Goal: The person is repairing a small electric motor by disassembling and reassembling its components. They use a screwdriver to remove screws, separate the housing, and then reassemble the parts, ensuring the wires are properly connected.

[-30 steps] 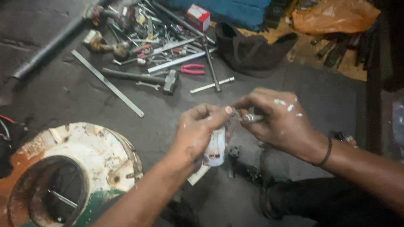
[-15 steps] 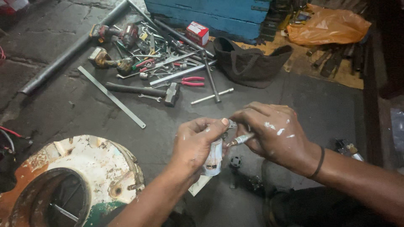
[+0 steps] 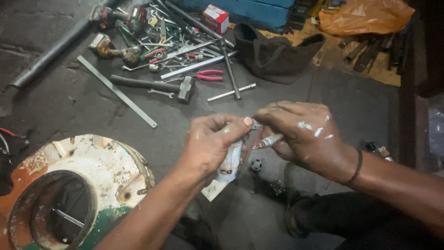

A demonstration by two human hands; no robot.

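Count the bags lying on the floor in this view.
2. A dark fabric bag sits open beside the pile of tools, and an orange plastic bag lies at the top right. Others may be hidden beyond the frame.

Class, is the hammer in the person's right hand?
No: the hammer lies on the floor among the tools, while the right hand holds a small metal piece.

Floor: dark grey concrete (image 3: 55,106), stained, cracked at upper left.
Back: blue wooden board (image 3: 259,10) along top edge, w/ small red-white box (image 3: 215,18) against it.
Right: dark upright edge (image 3: 408,92), shadowed; detail can't tell.
Clutter on floor: tool pile (image 3: 171,51), long metal pipe (image 3: 51,51), flat steel strip (image 3: 116,91), dark cloth bag (image 3: 273,55), orange plastic bag (image 3: 365,16).
Light: dim, warmer toward top right.
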